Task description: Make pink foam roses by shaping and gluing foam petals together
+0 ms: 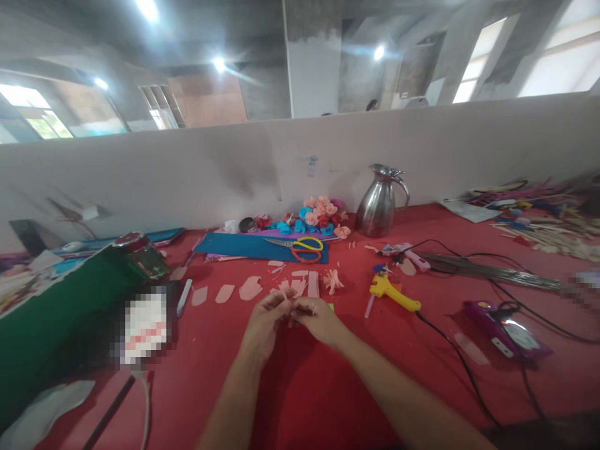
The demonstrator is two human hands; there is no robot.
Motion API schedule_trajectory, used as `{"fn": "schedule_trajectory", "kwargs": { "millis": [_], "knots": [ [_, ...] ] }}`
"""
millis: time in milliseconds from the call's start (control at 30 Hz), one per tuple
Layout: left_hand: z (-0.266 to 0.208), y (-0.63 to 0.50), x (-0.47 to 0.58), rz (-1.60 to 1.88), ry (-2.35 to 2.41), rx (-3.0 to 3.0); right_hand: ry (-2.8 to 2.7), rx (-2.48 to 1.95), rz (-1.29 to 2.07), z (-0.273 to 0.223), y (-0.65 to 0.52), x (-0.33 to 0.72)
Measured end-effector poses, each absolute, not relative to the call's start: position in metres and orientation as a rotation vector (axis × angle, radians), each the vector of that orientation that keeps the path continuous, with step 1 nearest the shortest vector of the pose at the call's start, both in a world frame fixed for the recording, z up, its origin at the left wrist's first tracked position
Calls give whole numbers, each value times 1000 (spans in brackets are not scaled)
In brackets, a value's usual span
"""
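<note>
Near the middle of the red table, my left hand [266, 320] and my right hand [317, 317] meet at the fingertips in a pinch. Between them is a small pale pink piece, mostly hidden by the fingers; its exact shape does not show. Just beyond lie pink strips [313, 284] and a curled pink cluster [333, 281]. Flat pink petal shapes sit in a row to the left, among them a rounded one [250, 288] and a narrower one [225, 294]. Scissors [300, 245] with yellow and red handles rest on a blue sheet [234, 246].
A yellow glue gun [394, 294] with a black cord lies to the right, near a purple device [504, 331]. Behind stand a steel jug [377, 203] and a bunch of flowers [321, 215]. Metal rods [492, 270] are at right; a green panel [60, 312] and lidded jar [140, 256] at left.
</note>
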State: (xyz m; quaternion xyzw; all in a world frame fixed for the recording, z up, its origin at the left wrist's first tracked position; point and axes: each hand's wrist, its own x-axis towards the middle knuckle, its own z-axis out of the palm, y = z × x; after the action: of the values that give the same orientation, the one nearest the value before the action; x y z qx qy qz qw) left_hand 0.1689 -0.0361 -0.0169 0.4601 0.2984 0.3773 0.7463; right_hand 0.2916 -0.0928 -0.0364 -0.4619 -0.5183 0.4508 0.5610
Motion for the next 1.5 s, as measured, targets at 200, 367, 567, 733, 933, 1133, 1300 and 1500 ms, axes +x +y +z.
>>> {"fn": "schedule_trajectory", "kwargs": {
  "millis": [200,367,567,733,933,1133,1300,1500],
  "knots": [
    [-19,-34,168,866,624,1031,-1234,-1111,1065,-37,-93,291],
    [-17,-36,167,820,651,1016,-1179,-1078,1095,-34,-94,290],
    [-15,-38,169,836,582,1043,-1214,-1073,1079,-36,-93,289],
    [-16,-36,169,811,626,1014,-1167,-1064,1088,-35,-92,289],
    [-19,-36,169,767,590,1053,-1113,-1070,1092,-35,-90,289],
    [-13,-22,161,1003,545,674,-1330,-1239,1038,-29,-96,288],
    [-11,-12,152,1091,466,528,-1354,-1430,686,-27,-98,295],
    [-7,-25,157,1002,444,643,-899,-1345,313,-20,-97,313]
  ]
}}
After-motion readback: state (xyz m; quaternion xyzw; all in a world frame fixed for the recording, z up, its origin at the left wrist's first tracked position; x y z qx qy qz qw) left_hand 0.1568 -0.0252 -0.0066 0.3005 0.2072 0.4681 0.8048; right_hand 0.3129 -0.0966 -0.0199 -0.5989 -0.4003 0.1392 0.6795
